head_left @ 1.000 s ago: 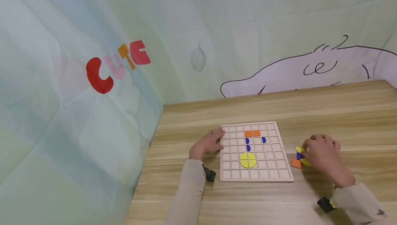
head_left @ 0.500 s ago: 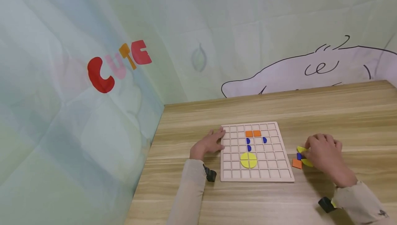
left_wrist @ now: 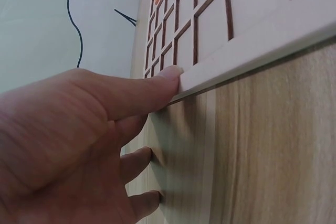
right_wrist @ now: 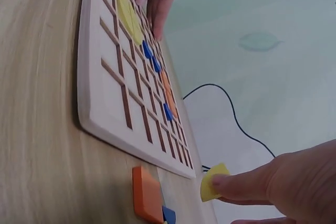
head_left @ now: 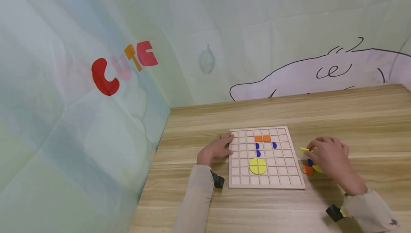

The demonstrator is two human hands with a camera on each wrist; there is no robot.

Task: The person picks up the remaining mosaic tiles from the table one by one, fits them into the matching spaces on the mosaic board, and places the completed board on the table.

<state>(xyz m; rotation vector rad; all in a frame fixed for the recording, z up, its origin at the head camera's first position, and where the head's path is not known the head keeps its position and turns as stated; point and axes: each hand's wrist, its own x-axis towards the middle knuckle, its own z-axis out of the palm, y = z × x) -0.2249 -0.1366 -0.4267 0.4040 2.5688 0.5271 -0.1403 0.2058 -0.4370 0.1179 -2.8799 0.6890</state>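
A pale wooden grid board [head_left: 239,180] lies on the table. In its cells are a yellow disc of quarter-circle tiles [head_left: 258,166], two orange square tiles [head_left: 262,138] and three blue half-round tiles [head_left: 258,153]. My left hand [head_left: 216,150] rests at the board's left edge. In the left wrist view its thumb touches the rim, and the other fingers reach down to the table. My right hand [head_left: 330,156] pinches a yellow quarter-circle tile [right_wrist: 215,182] between thumb and finger, right of the board. Below it lie an orange square tile [head_left: 307,169], a blue tile [head_left: 310,162] and a yellow tile [head_left: 318,169], partly covered by the hand.
The wood-grain table [head_left: 199,118] meets a printed cloth backdrop [head_left: 199,22] behind and at the left. Black wrist cameras sit on both cuffs, the right one [head_left: 334,213] low over the table.
My right hand has lifted a yellow quarter-circle tile from the loose pieces and shifted slightly left towards the board. The left hand keeps its place at the board's edge.
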